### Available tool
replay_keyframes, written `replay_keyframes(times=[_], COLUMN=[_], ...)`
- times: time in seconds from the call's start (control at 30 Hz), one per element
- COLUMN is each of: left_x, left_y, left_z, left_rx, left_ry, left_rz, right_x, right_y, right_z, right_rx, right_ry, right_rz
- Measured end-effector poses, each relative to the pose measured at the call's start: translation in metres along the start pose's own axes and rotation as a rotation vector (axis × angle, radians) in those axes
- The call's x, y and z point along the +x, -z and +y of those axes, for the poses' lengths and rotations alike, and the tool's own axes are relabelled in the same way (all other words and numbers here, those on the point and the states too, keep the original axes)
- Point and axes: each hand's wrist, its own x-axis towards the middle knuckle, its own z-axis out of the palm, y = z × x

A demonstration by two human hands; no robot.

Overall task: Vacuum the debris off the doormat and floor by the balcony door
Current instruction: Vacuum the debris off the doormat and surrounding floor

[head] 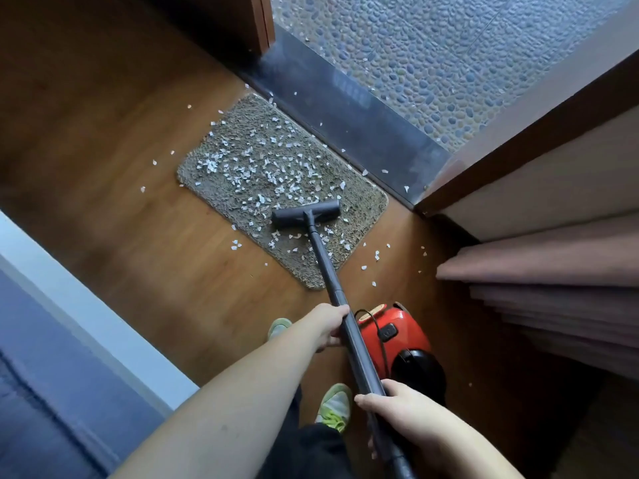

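**Nozzle on doormat, both hands on wand**

Left hand grips the grey vacuum wand partway down, fingers curled round it. Right hand grips the same wand nearer the body, fingers wrapped over the tube. Floor nozzle rests flat on the near part of the doormat. White debris is dense over the mat's middle and far left. Loose flakes lie on the wood floor around the mat and along the dark door sill. Red canister vacuum stands on the floor just right of the wand. Pebbled balcony surface lies beyond the sill. Two green shoes are visible below the arms.
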Motion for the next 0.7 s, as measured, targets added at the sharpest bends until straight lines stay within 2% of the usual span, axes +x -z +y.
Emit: replay_keyframes(times=[0.07,0.17,0.3,0.43,0.6,0.7], left_x=[0.003,0.006,0.007,0.002,-0.003,-0.006], left_y=[0.009,0.013,0.011,0.001,-0.012,-0.021], left_z=[0.004,0.008,0.005,-0.015,-0.043,-0.052], left_rx=[-0.049,-0.11,-0.171,-0.273,-0.472,-0.48], left_ry=[-0.017,-0.03,-0.007,-0.004,-0.018,-0.033], left_rz=[-0.008,-0.025,0.024,0.02,0.021,0.028], right_x=[0.002,0.008,0.019,0.031,0.032,0.031], right_y=[0.0,-0.01,-0.022,-0.037,-0.035,-0.025], right_z=[-0.005,-0.022,-0.028,-0.013,0.002,0.01], right_rx=[0.335,0.543,0.412,0.336,0.322,0.308], right_ry=[0.004,0.069,0.112,0.125,0.177,0.204], right_rz=[-0.083,-0.143,-0.009,0.048,0.034,-0.009])
